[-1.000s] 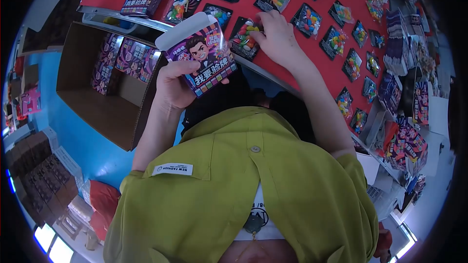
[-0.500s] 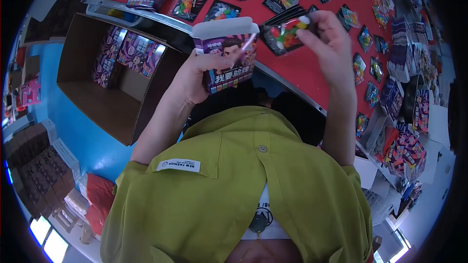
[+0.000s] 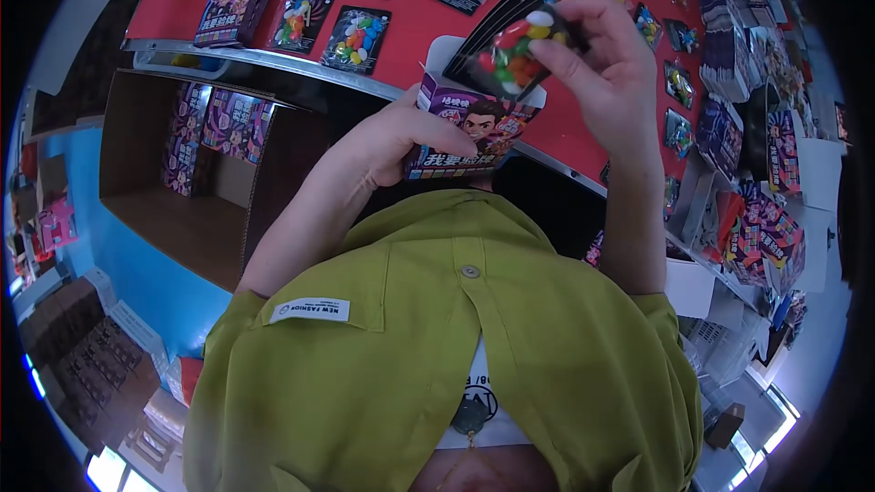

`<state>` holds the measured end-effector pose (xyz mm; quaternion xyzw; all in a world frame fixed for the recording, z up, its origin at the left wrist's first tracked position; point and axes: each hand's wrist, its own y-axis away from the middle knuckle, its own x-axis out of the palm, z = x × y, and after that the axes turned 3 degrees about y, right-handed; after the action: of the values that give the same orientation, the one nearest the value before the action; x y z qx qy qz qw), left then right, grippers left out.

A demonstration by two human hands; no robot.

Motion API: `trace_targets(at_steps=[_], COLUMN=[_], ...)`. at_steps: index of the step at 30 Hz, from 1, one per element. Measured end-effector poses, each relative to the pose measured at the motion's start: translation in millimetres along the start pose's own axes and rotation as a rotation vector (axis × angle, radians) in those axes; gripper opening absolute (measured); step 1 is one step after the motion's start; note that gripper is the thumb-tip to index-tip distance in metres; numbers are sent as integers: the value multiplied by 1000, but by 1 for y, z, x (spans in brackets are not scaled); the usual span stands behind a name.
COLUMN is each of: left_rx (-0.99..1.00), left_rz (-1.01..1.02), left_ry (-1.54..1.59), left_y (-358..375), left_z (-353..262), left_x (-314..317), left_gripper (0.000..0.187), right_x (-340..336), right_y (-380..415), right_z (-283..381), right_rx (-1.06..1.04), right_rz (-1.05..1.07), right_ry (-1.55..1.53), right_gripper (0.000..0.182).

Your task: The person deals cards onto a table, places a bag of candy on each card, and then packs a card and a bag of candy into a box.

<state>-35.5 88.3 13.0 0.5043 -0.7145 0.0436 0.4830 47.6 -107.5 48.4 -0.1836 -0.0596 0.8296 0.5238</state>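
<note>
My left hand (image 3: pixel 415 132) is closed around a purple printed box (image 3: pixel 469 132), its top flap open and its cartoon figure facing me. My right hand (image 3: pixel 602 55) pinches a stack of black cards with a clear bag of colourful candies (image 3: pixel 519 55) on the front. The stack is tilted over the open top of the box, its lower edge at the mouth. How far the cards reach inside is hidden by the box front. Behind them, black cards with candy bags (image 3: pixel 357 39) lie on the red table (image 3: pixel 565 132).
A brown carton (image 3: pixel 137 146) at the left holds several purple boxes (image 3: pixel 187 138). A closed purple box (image 3: pixel 234 11) stands near the table's edge. Stacked flat purple packaging (image 3: pixel 725 41) and loose candy bags line the right side.
The right hand has brought the card stack left to the box mouth. The left hand has shifted the box right and tilted it. The view has moved slightly.
</note>
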Motion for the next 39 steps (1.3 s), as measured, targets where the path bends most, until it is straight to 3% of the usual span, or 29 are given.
trace_targets(at_steps=[2,4,7,9,13,15,19,21,24,31,33,34,36,37,39], left_rx=[66,95,129,129,120,98,44,-2,-26,-15,10,34,60,93,124], left_rz=[31,80,171,215,262,262,224,200,158,212,221,248,274,317,352], left_ry=[-100,-147,-195,-195,-328,-310,-276,-252,-231,-294,-345,-330,-311,-390,-468], left_y=[-8,-18,-36,-47,-67,-73,-73,-72,-71,-71,-71,-71,-72,-73,-77], left_z=[0,0,0,3,11,12,13,14,16,15,13,12,7,4,2], left_x=[0,-1,-5,-8,-2,4,6,6,10,6,7,6,7,7,4], left_gripper=[62,62,63,63,65,66,69,69,68,75,76,75,74,73,73], right_x=[-2,-4,-9,-13,-29,-29,-39,-41,-40,-29,-30,-30,-31,-31,-30], right_y=[2,5,12,24,36,36,45,44,44,43,46,48,50,50,54], right_z=[-2,-7,-9,-3,-6,-7,-4,-2,-5,-1,5,9,16,15,11], right_rx=[-181,-232,-304,-396,-202,-353,-350,-285,-302,-365,-213,-211,-339,-339,-446], right_rz=[171,139,84,-28,-13,-102,-169,-259,-232,-259,-117,-118,141,147,-145], right_ry=[160,270,143,462,422,544,506,295,467,423,466,469,862,859,880], right_gripper=[19,17,20,25,26,25,23,21,21,21,20,20,19,19,24])
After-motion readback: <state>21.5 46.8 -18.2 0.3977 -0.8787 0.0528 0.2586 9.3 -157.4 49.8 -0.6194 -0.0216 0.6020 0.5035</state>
